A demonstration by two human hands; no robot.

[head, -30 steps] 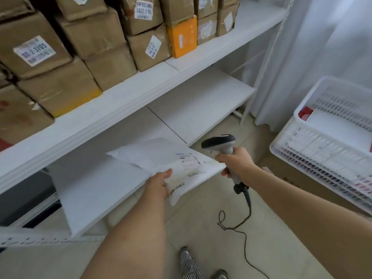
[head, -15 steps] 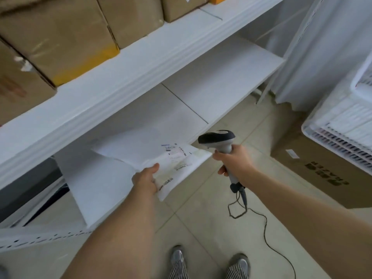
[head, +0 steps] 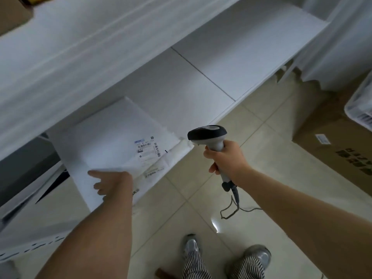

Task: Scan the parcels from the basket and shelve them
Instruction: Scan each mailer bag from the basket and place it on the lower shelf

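Left hand [head: 112, 183], lower left of centre: fingers extended and fairly straight, resting on the near edge of a white parcel [head: 120, 146]; the thumb side is hidden, so whether it pinches the edge is not clear. Parcel lies flat on the lower shelf [head: 181, 93], left of centre frame, its near right corner overhanging the shelf's front edge. Printed label [head: 148, 147] faces up on the parcel's right half; text too small to read.

Right hand [head: 225, 158], centre right: fingers wrapped around the handle of a grey and black barcode scanner [head: 209, 136]. Scanner head sits just beside the parcel's right corner. Its cable [head: 234, 200] hangs from the handle base and loops over the tiled floor [head: 201, 198].

Upper shelf [head: 70, 47] crosses upper left, blurred. Brown cardboard box [head: 338, 141] at right edge on the floor; a white basket [head: 360, 105] corner sits above it. Striped trouser legs and grey shoes [head: 257, 255] at bottom.
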